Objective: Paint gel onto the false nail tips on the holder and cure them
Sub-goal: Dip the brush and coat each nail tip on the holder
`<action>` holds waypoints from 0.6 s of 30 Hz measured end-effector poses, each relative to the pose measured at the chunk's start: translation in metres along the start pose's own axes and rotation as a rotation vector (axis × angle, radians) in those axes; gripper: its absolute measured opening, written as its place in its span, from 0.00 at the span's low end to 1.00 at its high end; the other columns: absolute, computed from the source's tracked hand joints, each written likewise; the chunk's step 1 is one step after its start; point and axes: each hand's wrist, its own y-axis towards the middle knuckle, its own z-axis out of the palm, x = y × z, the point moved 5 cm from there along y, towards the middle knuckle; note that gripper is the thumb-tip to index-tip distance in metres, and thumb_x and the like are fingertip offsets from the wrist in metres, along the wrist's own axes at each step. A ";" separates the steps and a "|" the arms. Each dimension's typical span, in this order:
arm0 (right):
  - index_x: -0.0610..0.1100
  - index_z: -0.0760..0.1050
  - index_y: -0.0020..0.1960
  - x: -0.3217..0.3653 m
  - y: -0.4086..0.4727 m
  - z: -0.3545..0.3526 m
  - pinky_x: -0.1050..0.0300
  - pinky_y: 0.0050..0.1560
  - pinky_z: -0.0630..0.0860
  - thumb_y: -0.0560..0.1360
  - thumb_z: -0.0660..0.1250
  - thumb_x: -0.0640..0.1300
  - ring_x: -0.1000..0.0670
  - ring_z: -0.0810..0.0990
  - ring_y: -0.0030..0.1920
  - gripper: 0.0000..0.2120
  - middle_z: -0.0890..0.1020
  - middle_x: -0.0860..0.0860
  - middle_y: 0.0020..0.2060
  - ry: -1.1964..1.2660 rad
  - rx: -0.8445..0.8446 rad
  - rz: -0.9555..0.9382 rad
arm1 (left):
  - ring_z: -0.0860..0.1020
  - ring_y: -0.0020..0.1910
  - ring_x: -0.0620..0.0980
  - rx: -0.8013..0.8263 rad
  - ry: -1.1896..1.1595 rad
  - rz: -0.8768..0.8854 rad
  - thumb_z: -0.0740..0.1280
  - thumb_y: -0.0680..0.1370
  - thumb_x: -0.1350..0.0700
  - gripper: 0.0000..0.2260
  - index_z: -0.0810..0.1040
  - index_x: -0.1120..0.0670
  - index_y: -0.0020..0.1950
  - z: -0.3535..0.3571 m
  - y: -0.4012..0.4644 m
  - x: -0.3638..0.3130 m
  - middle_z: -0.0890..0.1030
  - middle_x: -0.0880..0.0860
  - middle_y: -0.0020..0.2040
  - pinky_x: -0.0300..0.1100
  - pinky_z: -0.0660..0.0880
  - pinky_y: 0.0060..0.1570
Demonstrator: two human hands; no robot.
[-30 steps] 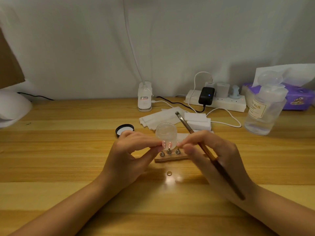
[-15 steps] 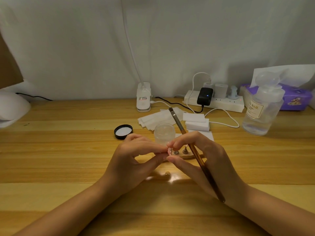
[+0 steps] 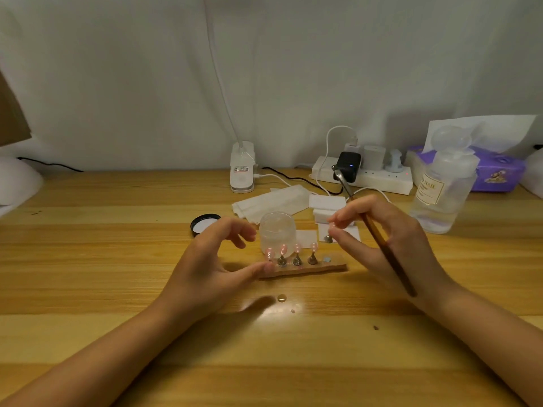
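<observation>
Resting on the wooden table, the long holder lies near the middle, with four pink nail tips standing on small metal stands along it and one bare spot at its right end. The left hand sits at the holder's left end; its thumb lies along the near left edge of the strip, touching or almost touching it, while the other fingers curl loosely above without closing on anything. The right hand hovers just right of the holder, above the table. A brown-handled brush runs through this hand, gripped between the fingers, its metal end pointing far and up and its handle trailing toward the wrist. The thumb and forefinger tips of that hand are pinched together over a small metal stand; it is hard to say whether they hold it or only hang above it, as the spot is small and blurred.

Just behind the holder stands a small clear jar, open, with its black lid lying to the left. Farther back are white wipes and foam blocks, a white lamp base, a power strip with plugs, a clear pump bottle on the right and a purple tissue pack behind it. A white rounded device shows at the far left edge.
</observation>
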 end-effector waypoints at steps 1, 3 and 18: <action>0.45 0.74 0.46 -0.004 0.000 -0.002 0.70 0.48 0.73 0.69 0.70 0.45 0.58 0.78 0.45 0.09 0.80 0.53 0.40 -0.013 0.021 0.025 | 0.75 0.45 0.40 0.013 0.004 -0.022 0.70 0.61 0.42 0.18 0.73 0.45 0.48 0.001 0.000 0.002 0.77 0.44 0.44 0.24 0.67 0.45; 0.45 0.75 0.46 -0.011 -0.001 -0.002 0.69 0.48 0.74 0.69 0.71 0.41 0.58 0.79 0.44 0.08 0.80 0.53 0.40 -0.029 0.071 0.052 | 0.75 0.46 0.40 0.045 0.001 -0.045 0.69 0.61 0.40 0.20 0.72 0.45 0.49 0.004 0.001 0.006 0.78 0.44 0.44 0.24 0.68 0.45; 0.50 0.74 0.46 -0.019 -0.005 0.009 0.63 0.48 0.76 0.69 0.71 0.44 0.59 0.78 0.44 0.09 0.79 0.57 0.41 -0.062 0.224 0.069 | 0.75 0.48 0.38 0.153 -0.040 -0.132 0.69 0.59 0.39 0.22 0.73 0.46 0.50 0.011 0.000 0.016 0.78 0.43 0.44 0.30 0.73 0.42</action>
